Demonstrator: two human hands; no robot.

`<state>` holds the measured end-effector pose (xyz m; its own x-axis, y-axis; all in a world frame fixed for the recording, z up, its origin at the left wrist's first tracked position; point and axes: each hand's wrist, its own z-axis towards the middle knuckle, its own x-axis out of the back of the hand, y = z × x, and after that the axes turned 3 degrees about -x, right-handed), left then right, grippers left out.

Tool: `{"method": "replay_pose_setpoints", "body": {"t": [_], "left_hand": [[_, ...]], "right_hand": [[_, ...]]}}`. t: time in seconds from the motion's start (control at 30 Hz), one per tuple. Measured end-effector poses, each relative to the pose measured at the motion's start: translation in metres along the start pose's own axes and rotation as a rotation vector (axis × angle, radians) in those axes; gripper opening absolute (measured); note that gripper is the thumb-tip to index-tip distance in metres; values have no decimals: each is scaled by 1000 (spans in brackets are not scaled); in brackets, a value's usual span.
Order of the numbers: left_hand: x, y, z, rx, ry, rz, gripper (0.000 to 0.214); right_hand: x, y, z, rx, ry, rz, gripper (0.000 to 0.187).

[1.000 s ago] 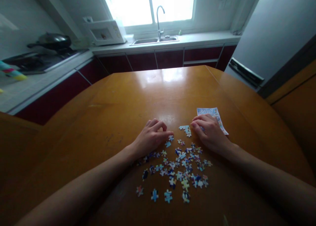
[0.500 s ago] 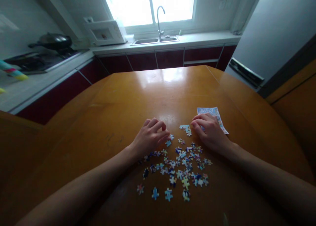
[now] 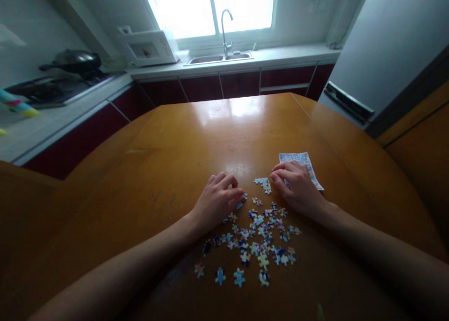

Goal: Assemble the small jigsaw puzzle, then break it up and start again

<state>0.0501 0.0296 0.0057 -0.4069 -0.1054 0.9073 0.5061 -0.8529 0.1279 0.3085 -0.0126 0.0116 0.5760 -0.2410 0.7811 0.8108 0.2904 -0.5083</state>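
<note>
My left hand (image 3: 220, 199) is bent over the upper left of the loose puzzle pieces (image 3: 259, 220). Thumb and forefinger come together at a small light-blue puzzle piece (image 3: 244, 197), partly covering it, and another blue piece (image 3: 239, 205) lies just under the fingertips. My right hand (image 3: 296, 183) rests on a printed blue sheet (image 3: 308, 164) and hides its lower left part. Its fingers are loosely bent with a gap beside the thumb, and no piece shows in them. Close to those fingertips lies a joined corner of light-blue pieces (image 3: 264, 184).
Several single pieces, among them a blue one (image 3: 220, 276), lie along the near side of the pile. The wooden table (image 3: 196, 139) reaches to a counter with a sink (image 3: 206, 59). A wok (image 3: 75, 60) stands on the stove at left; a refrigerator (image 3: 389, 50) stands at right.
My left hand has shifted slightly right and down, so its fingers now cover more of the two blue pieces. My right hand stays on the sheet.
</note>
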Motion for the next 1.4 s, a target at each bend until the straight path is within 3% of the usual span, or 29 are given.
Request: {"method": "replay_pose_setpoints", "body": {"t": [0.33,1.4], "left_hand": [[1,-5,-1,18,49,-14,6],[1,-6,0,-34,-27,-180,5]], "right_hand": [[0,0,0,2,-1,-4,27],[1,1,1,-5,-3,7,24]]}}
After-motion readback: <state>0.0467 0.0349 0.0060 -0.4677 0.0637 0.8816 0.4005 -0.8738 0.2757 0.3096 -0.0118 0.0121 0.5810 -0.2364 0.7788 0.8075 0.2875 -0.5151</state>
